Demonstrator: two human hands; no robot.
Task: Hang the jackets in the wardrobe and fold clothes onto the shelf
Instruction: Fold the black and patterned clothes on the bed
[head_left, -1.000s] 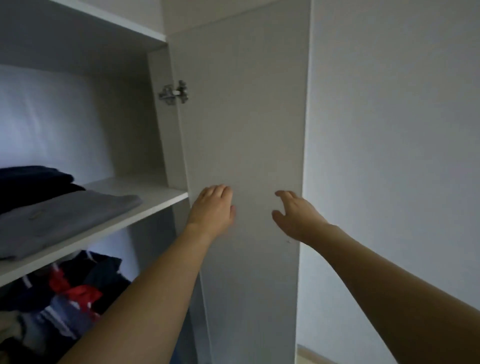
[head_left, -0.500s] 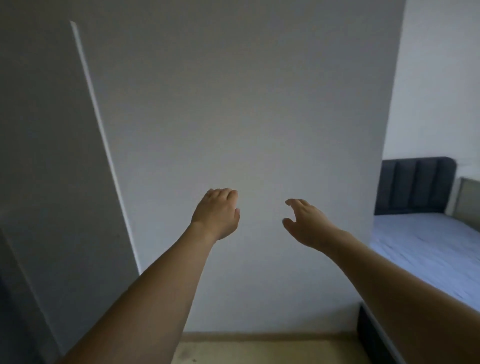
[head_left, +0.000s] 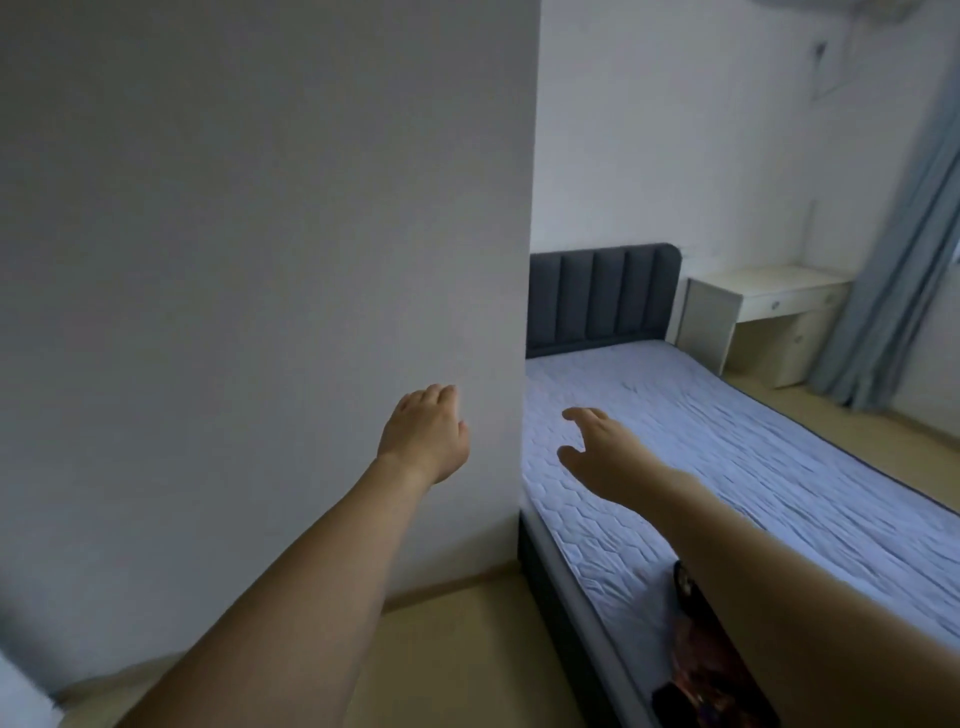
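Observation:
Both my arms stretch forward at mid-frame. My left hand (head_left: 423, 434) hangs in front of a plain white wall, fingers loosely together, holding nothing. My right hand (head_left: 597, 449) is over the near corner of the bed (head_left: 753, 467), fingers spread, empty. A dark garment with red patches (head_left: 706, 670) lies on the mattress edge at the lower right, partly hidden under my right forearm. The wardrobe is out of view.
A white wall (head_left: 260, 260) fills the left half. The bed has a light blue mattress and a dark padded headboard (head_left: 602, 296). A cream desk (head_left: 763, 306) stands past the bed beside a blue curtain (head_left: 893, 260). Beige floor lies below.
The view has swung right, away from the wardrobe door and shelves, past the wall to the bed. Both hands stay raised and empty in the same pose.

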